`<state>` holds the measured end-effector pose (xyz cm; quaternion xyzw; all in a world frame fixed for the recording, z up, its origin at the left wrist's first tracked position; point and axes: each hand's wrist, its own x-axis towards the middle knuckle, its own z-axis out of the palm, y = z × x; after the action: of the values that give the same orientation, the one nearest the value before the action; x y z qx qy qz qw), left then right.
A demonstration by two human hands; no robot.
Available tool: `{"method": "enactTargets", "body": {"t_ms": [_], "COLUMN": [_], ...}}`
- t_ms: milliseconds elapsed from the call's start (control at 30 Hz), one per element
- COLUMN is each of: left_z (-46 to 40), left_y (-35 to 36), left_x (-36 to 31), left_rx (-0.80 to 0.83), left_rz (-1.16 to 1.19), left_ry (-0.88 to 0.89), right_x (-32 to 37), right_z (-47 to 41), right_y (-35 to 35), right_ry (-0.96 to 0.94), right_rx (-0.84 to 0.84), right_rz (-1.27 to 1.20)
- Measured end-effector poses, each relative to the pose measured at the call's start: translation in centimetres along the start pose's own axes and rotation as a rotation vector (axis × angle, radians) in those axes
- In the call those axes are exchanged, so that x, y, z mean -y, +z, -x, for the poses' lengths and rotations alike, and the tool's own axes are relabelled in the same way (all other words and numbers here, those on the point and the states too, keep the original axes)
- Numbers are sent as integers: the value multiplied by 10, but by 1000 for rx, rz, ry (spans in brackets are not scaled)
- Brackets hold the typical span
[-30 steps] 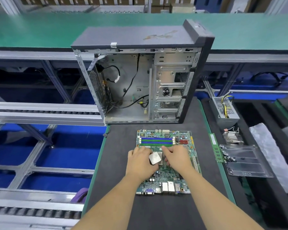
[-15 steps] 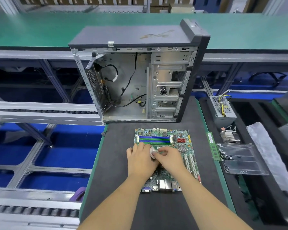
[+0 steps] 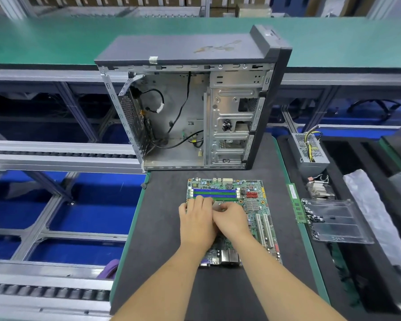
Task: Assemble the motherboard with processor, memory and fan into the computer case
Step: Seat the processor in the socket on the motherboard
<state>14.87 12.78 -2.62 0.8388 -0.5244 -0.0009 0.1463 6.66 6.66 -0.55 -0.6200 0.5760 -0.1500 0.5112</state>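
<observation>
The green motherboard (image 3: 256, 206) lies flat on the black mat (image 3: 162, 228), in front of the open computer case (image 3: 195, 49). Both my hands are over the board's middle, just below the blue and green memory slots (image 3: 214, 193). My left hand (image 3: 196, 220) rests on the board with its fingertips at the slots' edge. My right hand (image 3: 233, 220) has curled fingers pinching the processor (image 3: 217, 206), of which only a grey sliver shows between the hands. The socket is hidden under my hands.
A loose memory stick (image 3: 295, 202) lies at the mat's right edge. Beside it are a clear plastic tray (image 3: 336, 221), a heatsink fan (image 3: 320, 189), a power supply (image 3: 310, 151) and a white bag (image 3: 368, 205). Conveyor rails (image 3: 56, 156) run on the left.
The silver processor, held tilted and plainly visible a second ago, has come down flat onto the board and is now almost covered. Both hands have closed in together over it.
</observation>
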Motion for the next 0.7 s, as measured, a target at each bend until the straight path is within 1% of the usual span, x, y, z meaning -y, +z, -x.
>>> {"method": "enactTargets", "body": {"t_ms": [100, 200, 333, 467, 667, 700], "left_z": [-1, -3, -3, 0, 0, 0], "left_y": [0, -1, 0, 1, 1, 2], "left_x": [7, 19, 28, 25, 24, 25], "left_rx": [84, 184, 229, 213, 171, 176], "left_rz": [180, 336, 323, 340, 280, 267], "left_ry": [-46, -100, -73, -58, -25, -19], "right_x": [-2, -7, -16, -16, -17, -19], "right_z": [1, 2, 2, 1, -8, -8], "right_y": [-2, -3, -6, -6, -8, -8], "right_ry": [-18, -38, -69, -102, -137, -155], "right_rx": [30, 77, 109, 158, 133, 133], "right_rz": [-23, 35, -1, -48, -75, -50]}}
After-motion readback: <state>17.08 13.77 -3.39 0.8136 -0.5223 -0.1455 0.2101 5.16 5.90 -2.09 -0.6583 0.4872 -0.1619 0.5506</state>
